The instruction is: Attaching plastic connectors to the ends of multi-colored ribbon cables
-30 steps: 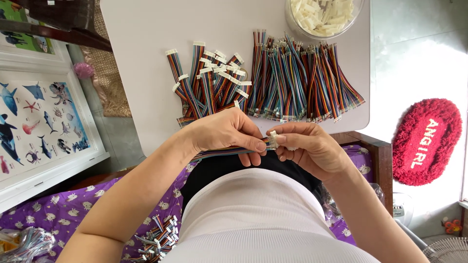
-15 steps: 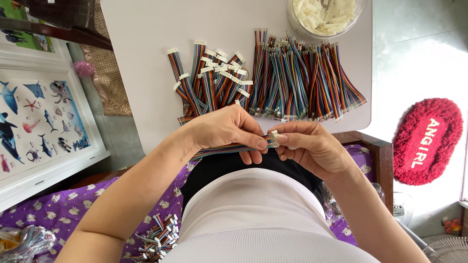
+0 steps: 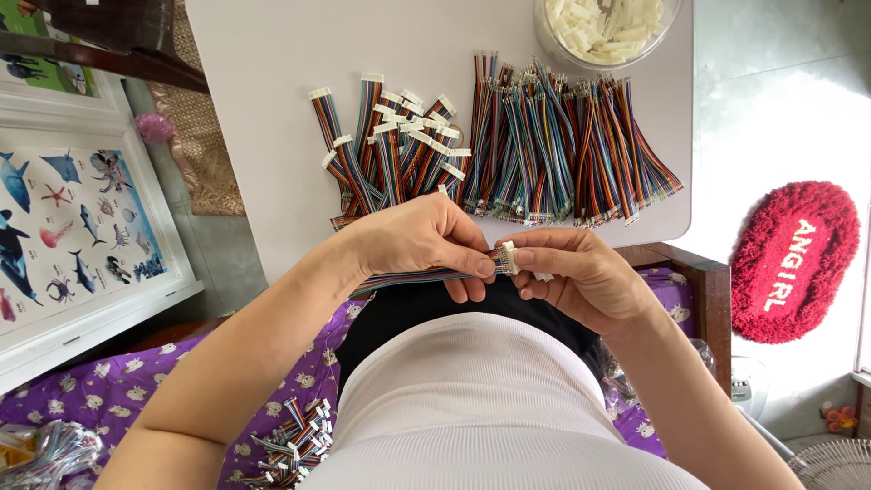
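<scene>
Head view: ribbon cable [image 3: 426,277], light, limp, multicoloured, sits centre frame just below desk [image 3: 272,136] edge. Best held near stiff white connector [image 3: 506,259], likely fiddly. Left hand [image 3: 422,240] grip pinched shut on cable, fingers curled over. Right hand [image 3: 581,277] grip closed on connector, thumb on top, wrists low.

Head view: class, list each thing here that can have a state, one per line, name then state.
left hand: pinching the ribbon cable near its end
right hand: gripping the white connector
ribbon cable: held across the lap
white connector: at the cable's end
finished cables: piled, connectors fitted
bare cables: piled, top ends bare
bowl: holds white connectors
</scene>
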